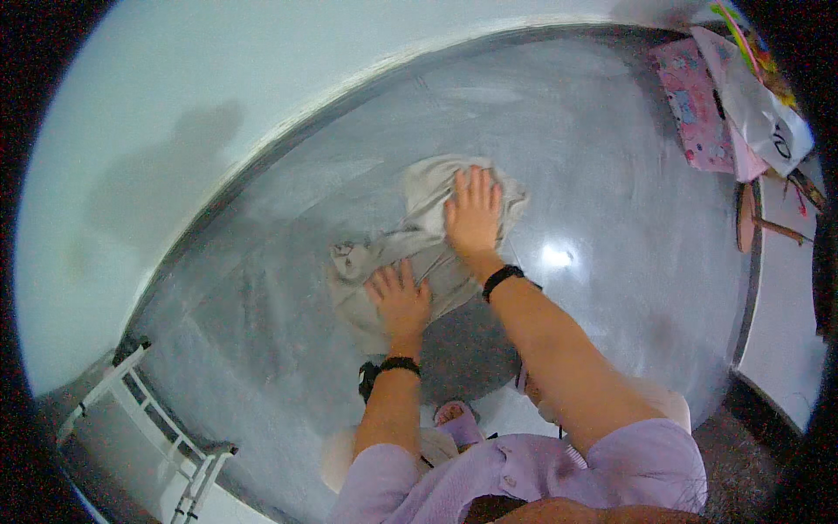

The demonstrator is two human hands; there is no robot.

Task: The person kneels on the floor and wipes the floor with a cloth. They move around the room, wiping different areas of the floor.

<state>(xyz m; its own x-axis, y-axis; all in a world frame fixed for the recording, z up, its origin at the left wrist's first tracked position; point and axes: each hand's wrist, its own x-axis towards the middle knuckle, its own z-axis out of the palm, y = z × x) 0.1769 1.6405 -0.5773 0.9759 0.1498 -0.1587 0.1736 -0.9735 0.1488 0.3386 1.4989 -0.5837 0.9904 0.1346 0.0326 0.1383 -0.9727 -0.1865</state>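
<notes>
A crumpled pale beige cloth [437,216] is spread over the grey floor [314,196] in front of me, with folds running across it. My left hand [400,298] lies palm down on its lower part, fingers spread. Farther out, my right hand [474,209] rests flat on the upper part, its fingers extended and close to each other. Neither hand curls around the fabric. A bunched corner of the cloth, with a dark marking on it, sits to the left of my left hand. Both hands look slightly blurred.
A white wall [163,118] borders the floor on the left and far side. At lower left stands a white metal rack [170,432]. Pink patterned and white bags [694,98] occupy the far right. My foot in a purple slipper [461,426] is just below the cloth.
</notes>
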